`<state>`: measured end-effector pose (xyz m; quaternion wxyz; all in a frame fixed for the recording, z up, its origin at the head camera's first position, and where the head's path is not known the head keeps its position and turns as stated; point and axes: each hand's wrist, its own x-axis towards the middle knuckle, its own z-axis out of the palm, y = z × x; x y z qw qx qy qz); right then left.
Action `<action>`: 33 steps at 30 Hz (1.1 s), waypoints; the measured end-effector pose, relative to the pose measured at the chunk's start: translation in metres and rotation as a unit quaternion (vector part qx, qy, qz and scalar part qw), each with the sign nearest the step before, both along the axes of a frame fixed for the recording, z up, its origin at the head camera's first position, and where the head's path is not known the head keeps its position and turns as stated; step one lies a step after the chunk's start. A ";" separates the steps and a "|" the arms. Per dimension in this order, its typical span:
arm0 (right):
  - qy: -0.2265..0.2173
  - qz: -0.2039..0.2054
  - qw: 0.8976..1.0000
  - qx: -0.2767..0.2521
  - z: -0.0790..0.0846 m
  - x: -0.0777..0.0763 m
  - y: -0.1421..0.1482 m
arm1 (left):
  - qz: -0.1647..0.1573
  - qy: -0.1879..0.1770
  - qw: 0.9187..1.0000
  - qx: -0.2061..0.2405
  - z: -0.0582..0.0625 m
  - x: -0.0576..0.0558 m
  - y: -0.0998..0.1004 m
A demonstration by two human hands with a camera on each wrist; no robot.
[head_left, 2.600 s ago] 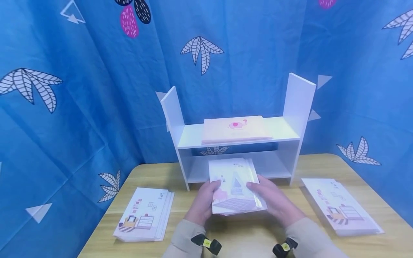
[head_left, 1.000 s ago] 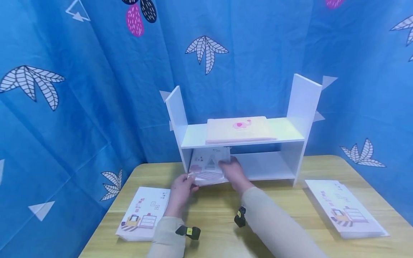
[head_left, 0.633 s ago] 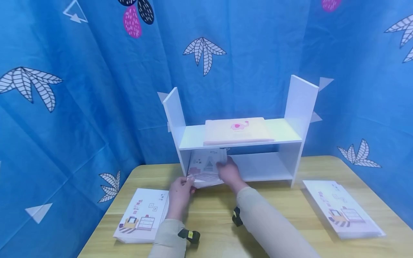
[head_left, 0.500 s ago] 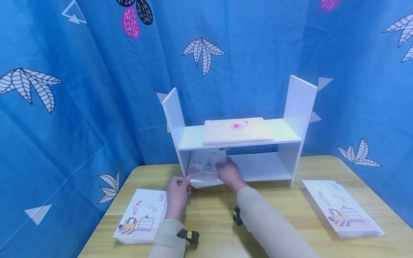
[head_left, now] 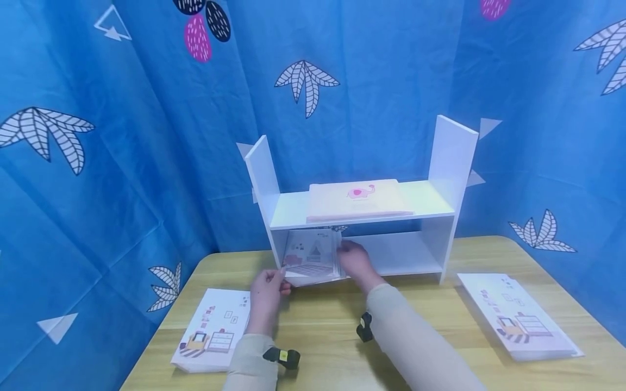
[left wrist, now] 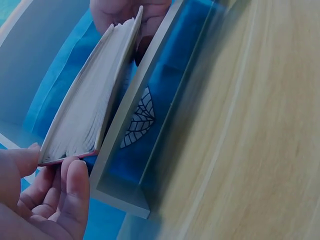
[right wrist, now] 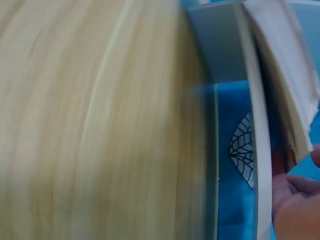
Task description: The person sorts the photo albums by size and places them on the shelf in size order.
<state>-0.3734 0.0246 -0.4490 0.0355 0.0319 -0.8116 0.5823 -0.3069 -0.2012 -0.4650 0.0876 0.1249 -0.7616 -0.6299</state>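
Head view: white shelf unit (head_left: 456, 157) on tabletop (head_left: 332, 336); one illustrated book (head_left: 308, 252), at left end of lower shelf (head_left: 398, 252). Left hand (head_left: 266, 298) pinches its near left corner; right hand (head_left: 358, 264) apparently grips its right side, blurred in the right wrist view.

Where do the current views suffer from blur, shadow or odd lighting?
Head view: mostly clear, with a shadow beside the right sleeve on the tabletop; left wrist view: dim and bluish, the book fairly well defined; right wrist view: tabletop and book smeared, leaf print sharper.
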 end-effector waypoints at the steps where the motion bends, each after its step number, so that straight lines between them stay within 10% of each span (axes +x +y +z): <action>1: -0.001 0.000 1.000 -0.011 0.001 0.001 0.001 | 0.000 -0.001 1.000 -0.001 0.000 0.000 0.000; 6: 0.037 0.007 0.996 0.085 0.001 0.007 0.004 | -0.001 -0.004 1.000 0.003 -0.003 0.001 0.001; 12: 0.106 0.027 0.950 0.294 -0.007 0.013 0.007 | 0.008 0.001 1.000 0.000 0.000 0.006 0.002; 20: 0.138 0.034 0.958 0.249 -0.014 0.010 0.014 | 0.005 0.009 1.000 -0.001 0.002 0.005 0.001; 27: 0.157 0.079 0.926 0.335 -0.015 0.016 0.018 | -0.004 0.009 1.000 0.003 0.002 0.004 0.000; 33: 0.142 0.098 0.926 0.335 -0.012 0.019 0.020 | 0.001 0.008 1.000 0.002 0.002 0.007 -0.001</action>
